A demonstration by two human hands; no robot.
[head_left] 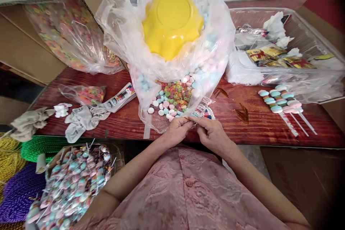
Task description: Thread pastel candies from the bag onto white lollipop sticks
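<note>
Near the table's front edge, my left hand [176, 131] and my right hand [212, 134] meet, both closed in a pinch. A thin gold twist tie [186, 118] shows at their fingertips. Just beyond my fingers is a clear printed wrapper [203, 107] with a label; my fingers hide its near end, and I cannot tell what is inside. Loose pink, white and blue round candies [161, 106] and small sugared ring candies [178, 95] lie in front of my left hand, on the opened plastic bag. More gold twist ties [242, 114] rest to the right.
An upturned yellow bowl [172, 21] sits on the big candy bag [215, 50]. Candy skewers [281, 100] lie at right, below a clear bin [293, 73]. At left are a small candy bag [91, 95], grey gloves [81, 124] and a box of wrapped skewers [78, 183].
</note>
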